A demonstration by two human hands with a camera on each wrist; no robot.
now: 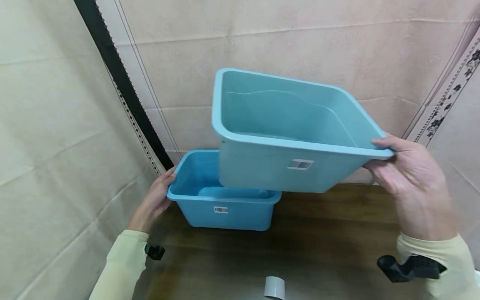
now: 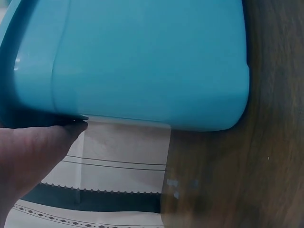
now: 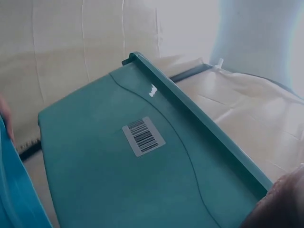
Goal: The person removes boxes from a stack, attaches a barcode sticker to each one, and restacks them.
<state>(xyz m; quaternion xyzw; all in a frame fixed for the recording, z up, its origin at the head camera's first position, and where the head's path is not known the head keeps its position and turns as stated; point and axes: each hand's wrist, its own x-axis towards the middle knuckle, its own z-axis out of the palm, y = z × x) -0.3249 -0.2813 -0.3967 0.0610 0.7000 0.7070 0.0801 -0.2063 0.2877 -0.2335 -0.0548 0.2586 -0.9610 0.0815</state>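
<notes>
My right hand (image 1: 420, 179) grips the right rim of a large light-blue plastic basin (image 1: 258, 162), thumb over the rim and fingers beneath. This basin hangs tilted in the air, overlapping part of a smaller, deeper-blue basin (image 1: 232, 216) in the head view. On the smaller basin's left rim, my left hand (image 1: 155, 200) has its grip; most of its fingers are hidden. The left wrist view shows the thumb (image 2: 42, 147) against that basin's side (image 2: 142, 61). In the right wrist view, the large basin's wall (image 3: 90, 161) bears a barcode label (image 3: 143, 136).
A white cylindrical object (image 1: 275, 286) stands on the brown wood-grain table (image 1: 225, 258) near the front. Pale cloth walls (image 1: 262, 46) enclose the back and sides, with a black band (image 1: 123, 79) at the left corner.
</notes>
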